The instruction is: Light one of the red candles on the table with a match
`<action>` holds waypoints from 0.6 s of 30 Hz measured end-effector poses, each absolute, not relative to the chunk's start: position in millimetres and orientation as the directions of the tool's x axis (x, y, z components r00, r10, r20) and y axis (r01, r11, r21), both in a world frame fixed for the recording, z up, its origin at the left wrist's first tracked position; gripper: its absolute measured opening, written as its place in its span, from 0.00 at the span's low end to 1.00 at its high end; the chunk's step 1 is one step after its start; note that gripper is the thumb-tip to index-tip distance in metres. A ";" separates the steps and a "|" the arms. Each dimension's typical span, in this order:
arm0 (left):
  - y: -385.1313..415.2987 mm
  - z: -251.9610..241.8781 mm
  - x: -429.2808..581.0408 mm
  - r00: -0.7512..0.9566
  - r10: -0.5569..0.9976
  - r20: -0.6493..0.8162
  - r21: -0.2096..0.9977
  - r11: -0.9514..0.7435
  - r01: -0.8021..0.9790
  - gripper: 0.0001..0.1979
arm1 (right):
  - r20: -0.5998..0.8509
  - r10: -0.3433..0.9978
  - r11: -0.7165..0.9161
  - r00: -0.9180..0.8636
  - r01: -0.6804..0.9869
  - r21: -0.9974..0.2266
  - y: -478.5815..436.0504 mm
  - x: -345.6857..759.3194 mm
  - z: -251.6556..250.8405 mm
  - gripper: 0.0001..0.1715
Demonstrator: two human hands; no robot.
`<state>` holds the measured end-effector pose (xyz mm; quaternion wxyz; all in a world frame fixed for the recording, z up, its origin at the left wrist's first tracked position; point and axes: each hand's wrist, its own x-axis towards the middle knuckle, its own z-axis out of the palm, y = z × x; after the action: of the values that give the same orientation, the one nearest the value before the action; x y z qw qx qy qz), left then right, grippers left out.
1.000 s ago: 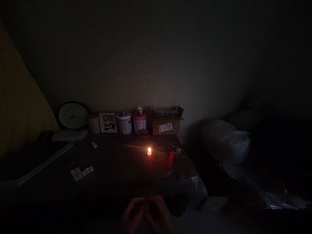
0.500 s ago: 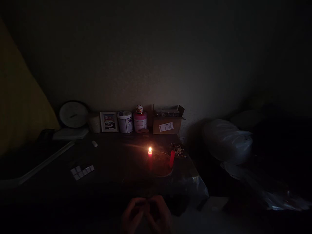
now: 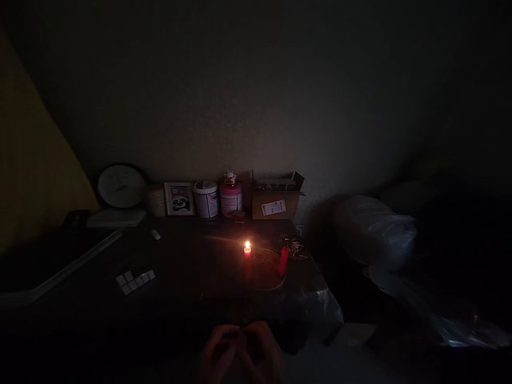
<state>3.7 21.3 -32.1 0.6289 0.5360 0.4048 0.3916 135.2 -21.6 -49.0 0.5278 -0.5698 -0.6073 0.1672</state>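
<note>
My left hand [image 3: 218, 349] and my right hand [image 3: 262, 349] are close together at the bottom, in front of the table edge. Their fingers are bent and pressed together at the tips; whatever is between them is lost in the dark. Beyond them on the table stands a lit red candle [image 3: 247, 255], upright with a small flame. Right of it an unlit red candle [image 3: 283, 260] leans slightly, at the rim of a round clear plate [image 3: 272, 288]. Behind that, a dish holds a pile of matchsticks [image 3: 295, 247].
Along the wall stand a round clock [image 3: 121, 185], a panda picture frame [image 3: 180, 200], a white tub [image 3: 206, 199], a pink-lidded tub [image 3: 231, 200] and an open cardboard box [image 3: 275, 208]. White square tiles [image 3: 135, 281] lie left on the dark table [image 3: 180, 261]. Plastic bags [image 3: 372, 229] bulge at right.
The view has shifted very slightly, so things on the table sit a touch further right. Both hands keep the same pose and the flame still burns.
</note>
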 end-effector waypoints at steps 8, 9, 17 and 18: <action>25.8 -39.5 0.9 0.391 0.911 -0.129 0.990 0.144 -0.008 0.20 | 0.490 0.859 0.338 0.151 0.552 -0.762 -19.2 138.8 -56.2 0.09; 26.5 -40.1 0.2 0.395 0.910 -0.123 0.991 0.134 -0.001 0.19 | 0.486 0.859 0.329 0.164 0.551 -0.767 -19.0 138.7 -56.3 0.09; 22.0 -41.4 2.0 0.357 0.933 -0.047 0.997 0.064 -0.037 0.15 | 0.452 0.873 0.288 0.182 0.556 -0.780 -19.4 138.8 -60.5 0.10; 19.4 -41.6 4.4 0.330 0.942 -0.051 0.996 0.072 -0.050 0.15 | 0.448 0.874 0.281 0.187 0.559 -0.780 -19.7 139.0 -61.5 0.10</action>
<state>4.4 19.4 -41.6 0.6068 0.5449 0.4094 0.4089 139.0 -19.7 -61.5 0.5079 -0.5792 -0.6185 0.1553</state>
